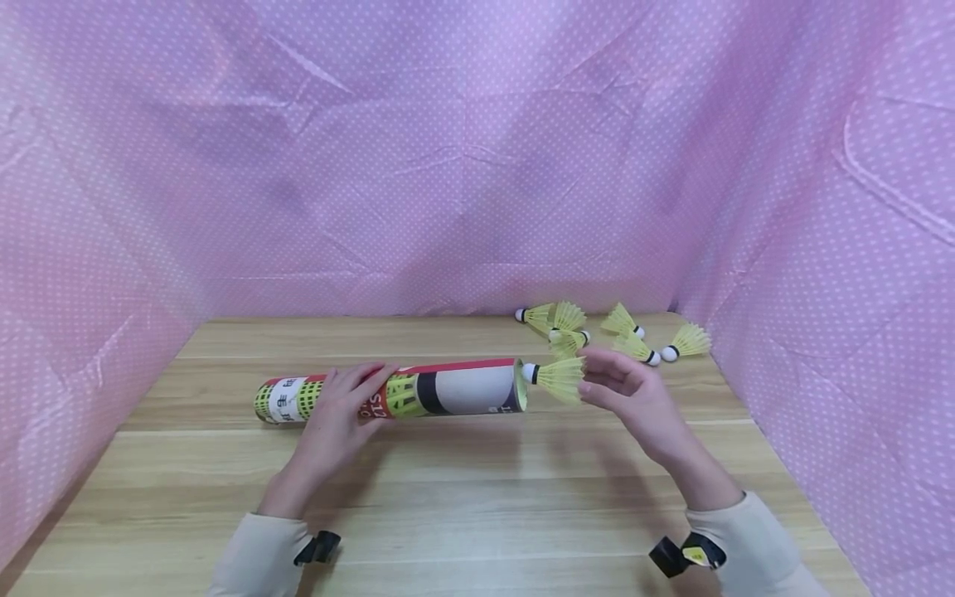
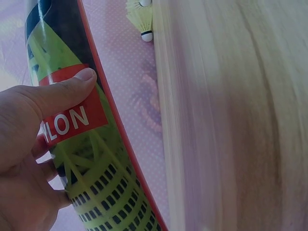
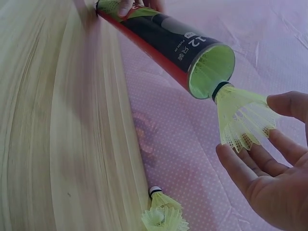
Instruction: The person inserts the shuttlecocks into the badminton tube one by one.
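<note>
Gripped around its middle by my left hand, a printed shuttlecock tube lies sideways with its mouth toward the right. In the left wrist view, the thumb presses across the red label. My right hand holds a yellow shuttlecock by the skirt edge, thumb on one side and fingers on the other. Its white cork points left, right at the tube's mouth. The right wrist view shows the tube's pale green inner wall and the black band of the shuttlecock at the rim.
Several yellow shuttlecocks lie loose at the back right of the wooden table, among them one shuttlecock farthest right. Pink dotted cloth hangs behind the table and along both sides.
</note>
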